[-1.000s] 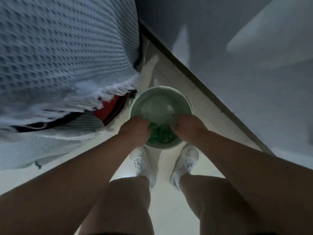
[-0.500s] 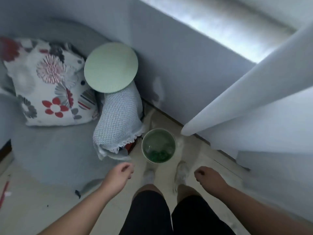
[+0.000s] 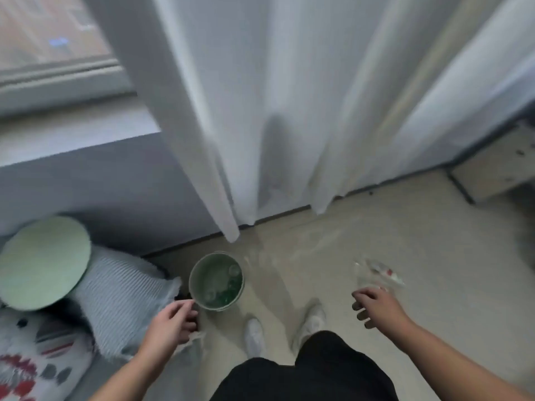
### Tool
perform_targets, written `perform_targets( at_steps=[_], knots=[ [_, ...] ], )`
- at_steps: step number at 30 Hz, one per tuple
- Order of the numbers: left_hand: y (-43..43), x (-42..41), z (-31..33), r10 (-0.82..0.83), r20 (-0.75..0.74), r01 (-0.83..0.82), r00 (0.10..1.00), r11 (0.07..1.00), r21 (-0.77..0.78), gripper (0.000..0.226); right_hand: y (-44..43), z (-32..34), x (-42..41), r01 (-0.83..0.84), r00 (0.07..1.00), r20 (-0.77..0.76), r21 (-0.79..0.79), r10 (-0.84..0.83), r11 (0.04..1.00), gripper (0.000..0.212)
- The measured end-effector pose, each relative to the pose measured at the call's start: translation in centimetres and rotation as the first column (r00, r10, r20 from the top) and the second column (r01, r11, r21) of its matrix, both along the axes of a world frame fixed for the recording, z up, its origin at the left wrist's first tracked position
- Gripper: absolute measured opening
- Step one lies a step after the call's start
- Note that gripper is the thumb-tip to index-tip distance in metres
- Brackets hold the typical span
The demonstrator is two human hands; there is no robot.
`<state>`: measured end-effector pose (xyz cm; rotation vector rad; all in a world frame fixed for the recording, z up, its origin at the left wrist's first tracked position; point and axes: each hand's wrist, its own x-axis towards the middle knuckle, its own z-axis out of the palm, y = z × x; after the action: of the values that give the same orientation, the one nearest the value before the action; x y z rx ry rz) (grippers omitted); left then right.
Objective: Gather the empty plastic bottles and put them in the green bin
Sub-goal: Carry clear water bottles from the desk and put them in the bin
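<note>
The green bin (image 3: 193,277) stands on the floor near the wall, with crushed green and clear plastic bottles (image 3: 224,285) inside it. A clear plastic bottle with a red and white label (image 3: 379,274) lies on the floor to the right, blurred. My left hand (image 3: 170,324) hangs just left of and below the bin, fingers loosely curled, holding nothing. My right hand (image 3: 375,306) hovers just below the lying bottle, fingers apart and empty, apart from it.
The bin's pale green round lid (image 3: 43,263) rests on a knitted blanket (image 3: 121,296) over a grey sofa at left, beside a floral cushion (image 3: 26,360). White curtains (image 3: 289,111) hang ahead. A low wooden piece of furniture (image 3: 498,169) stands at the far right. My feet (image 3: 285,328) are below the bin.
I have stood up and my view has swung right. Both hands left the bin, where they pressed the bottles down. The right hand now reaches toward the bottle lying on the floor.
</note>
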<state>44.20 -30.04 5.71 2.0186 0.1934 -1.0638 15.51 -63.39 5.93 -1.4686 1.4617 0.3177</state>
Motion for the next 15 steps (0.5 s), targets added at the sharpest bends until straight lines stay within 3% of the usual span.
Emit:
perform_targets(
  at_steps=[3, 7, 15],
  knots=[
    [-3.8, -1.4, -0.3, -0.229, 0.019, 0.229, 0.973, 0.973, 0.005, 0.016, 1.9, 0.0, -8.3, 0.234, 0.972, 0.017, 0.023, -0.234, 0.972, 0.014],
    [-9.8, -4.6, -0.7, -0.544, 0.079, 0.539, 0.835, 0.838, 0.082, 0.015, 5.4, -1.2, -18.5, 0.499, 0.865, 0.03, 0.059, -0.501, 0.864, 0.014],
    [-24.0, -18.4, -1.2, -0.842, 0.043, 0.837, 0.538, 0.54, 0.086, 0.015, 12.5, -5.3, -36.1, 0.825, 0.551, 0.024, 0.135, -0.834, 0.549, 0.015]
  ],
)
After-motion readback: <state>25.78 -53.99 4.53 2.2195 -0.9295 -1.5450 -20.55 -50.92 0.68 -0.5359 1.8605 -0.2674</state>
